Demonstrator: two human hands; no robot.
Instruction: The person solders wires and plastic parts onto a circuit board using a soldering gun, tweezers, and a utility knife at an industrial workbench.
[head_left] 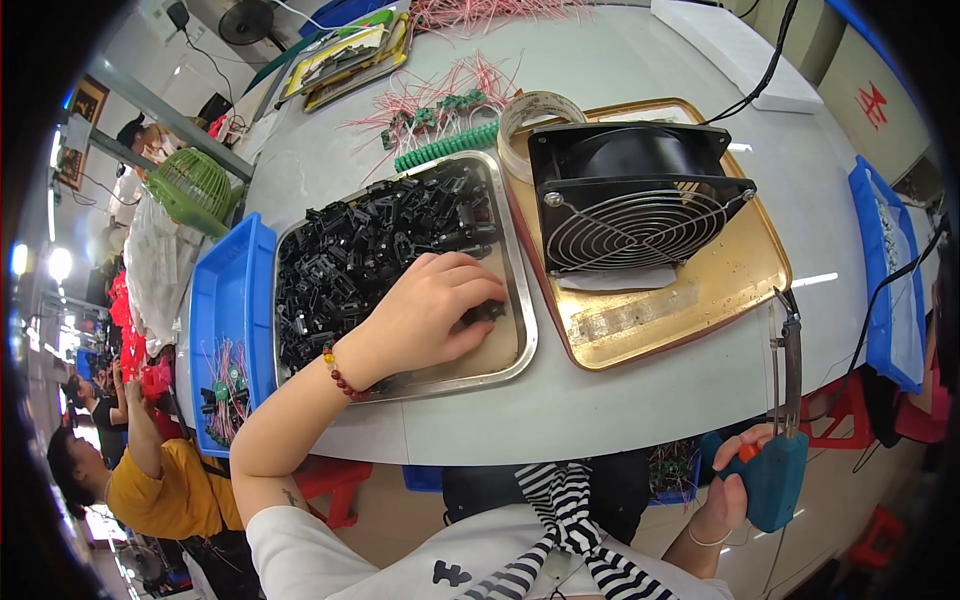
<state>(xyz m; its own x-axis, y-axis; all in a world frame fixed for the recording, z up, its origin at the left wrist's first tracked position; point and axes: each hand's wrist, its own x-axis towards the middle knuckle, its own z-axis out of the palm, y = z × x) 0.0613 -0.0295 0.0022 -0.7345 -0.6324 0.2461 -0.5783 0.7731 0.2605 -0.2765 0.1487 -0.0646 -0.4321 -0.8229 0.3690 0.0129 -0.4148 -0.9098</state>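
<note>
My left hand (pixel 425 310) reaches into a metal tray (pixel 515 260) heaped with small black plastic parts (pixel 370 245). Its fingers curl over the tray's right side, and a black plastic part (pixel 484 312) shows between thumb and fingers, partly hidden. At the table's front right edge, my right hand (pixel 725 490) grips a teal soldering gun (pixel 780 480) with a red trigger. The gun points upward, its tip close to the corner of a gold-coloured tray (pixel 640 330).
A black fan with a wire guard (pixel 640 225) and a tape roll (pixel 515 130) stand on the gold tray. Behind lie green boards with pink wires (pixel 440 115). Blue bins stand left (pixel 215 290) and right (pixel 885 290). A co-worker in yellow (pixel 175 490) sits at left.
</note>
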